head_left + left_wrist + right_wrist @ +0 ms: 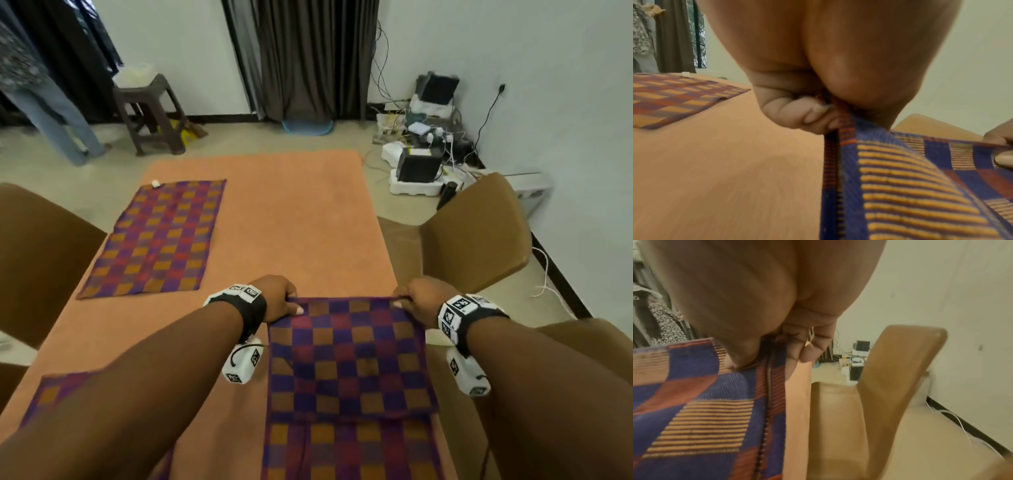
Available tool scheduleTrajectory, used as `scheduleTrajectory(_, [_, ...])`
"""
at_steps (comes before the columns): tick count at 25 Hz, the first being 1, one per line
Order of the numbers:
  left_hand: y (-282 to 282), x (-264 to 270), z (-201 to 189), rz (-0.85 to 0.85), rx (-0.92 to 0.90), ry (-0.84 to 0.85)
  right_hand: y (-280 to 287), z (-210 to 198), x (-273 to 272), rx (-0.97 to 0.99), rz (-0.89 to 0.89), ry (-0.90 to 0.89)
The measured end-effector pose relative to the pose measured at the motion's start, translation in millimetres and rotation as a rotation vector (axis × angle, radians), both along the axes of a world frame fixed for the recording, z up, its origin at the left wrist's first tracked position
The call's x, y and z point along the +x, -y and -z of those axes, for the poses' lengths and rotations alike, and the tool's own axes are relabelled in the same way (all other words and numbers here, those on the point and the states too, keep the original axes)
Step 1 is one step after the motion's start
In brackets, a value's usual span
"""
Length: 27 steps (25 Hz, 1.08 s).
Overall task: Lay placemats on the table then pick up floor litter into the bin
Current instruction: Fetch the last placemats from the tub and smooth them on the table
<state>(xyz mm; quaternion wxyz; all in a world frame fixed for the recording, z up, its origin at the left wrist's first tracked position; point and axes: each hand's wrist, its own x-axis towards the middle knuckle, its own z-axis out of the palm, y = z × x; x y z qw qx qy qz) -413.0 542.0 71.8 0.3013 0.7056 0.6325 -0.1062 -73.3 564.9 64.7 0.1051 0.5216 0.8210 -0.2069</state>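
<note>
Three checked placemats show on the orange tabletop [281,219]. One placemat [157,240] lies flat at the far left, with a small white object [156,184] on its far corner. A second [51,394] lies at the near left, partly hidden by the left forearm. The third [349,356] is at the near right, its far half lifted off the tabletop. The left hand [277,301] pinches this mat's far left corner, thumb on top, and the right hand [416,298] pinches the far right corner. Three brown chairs stand around: one at the left [41,246], two at the right [476,233].
</note>
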Motion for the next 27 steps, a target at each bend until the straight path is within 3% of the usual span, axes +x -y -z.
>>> scheduleTrajectory(3, [-96.1,-14.3,-14.2,-0.080,0.247,0.017,-102.6,-37.5,-28.8,0.223,0.008,0.053])
scheduleTrajectory(6, [-178.8,-30.4,-42.5,-0.173,0.575,0.023,-188.2,-69.1,-52.3,0.479,0.100,-0.022])
scheduleTrajectory(10, [-223.4,-46.0,-52.3,-0.235,0.878,0.191,-234.8,-63.5,-68.0,0.677,0.168,-0.064])
scheduleTrajectory(14, [-206.8,-49.2,0.4,-0.202,0.818,0.231,-213.8,9.5,-74.6,0.597,0.139,-0.012])
scheduleTrajectory(18, [-172.4,-57.9,45.2,-0.178,0.639,0.183,-186.6,66.9,-69.5,0.526,-0.046,0.184])
scheduleTrajectory(23, [-115.3,-71.3,83.1,-0.008,0.385,-0.092,-143.4,76.6,-57.7,0.407,-0.236,0.261])
scheduleTrajectory(27, [-82.0,-69.8,86.7,0.098,0.355,-0.097,-111.0,68.1,-47.2,0.280,-0.279,0.229])
